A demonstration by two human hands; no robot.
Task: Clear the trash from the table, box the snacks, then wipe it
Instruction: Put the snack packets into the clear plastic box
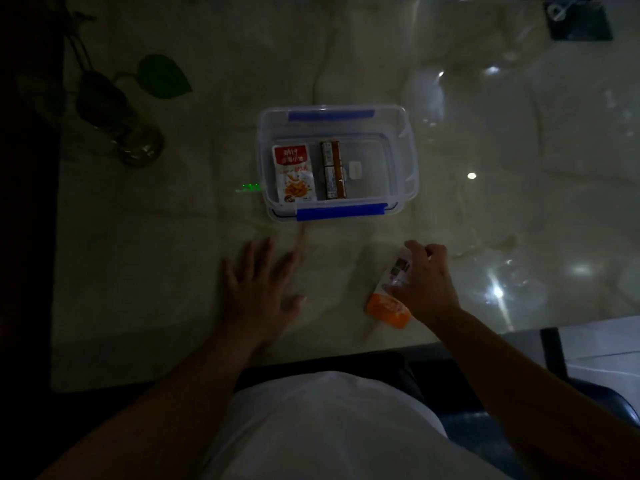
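Note:
A clear plastic box (405, 161) with blue clips stands open in the middle of the marble table (173, 254). Inside lie a red and white snack packet (294, 173) and a brown snack bar (333, 169), side by side. My right hand (427, 282) grips an orange and white snack packet (389, 306) just above the table, in front of the box and to its right. My left hand (258, 289) lies flat on the table with its fingers spread, in front of the box's left corner, holding nothing.
A glass vase (138, 147) with a green plant stands at the left of the table. A dark object (581, 22) sits at the far right corner. The table's near edge runs just in front of my body. Bright reflections mark the right side.

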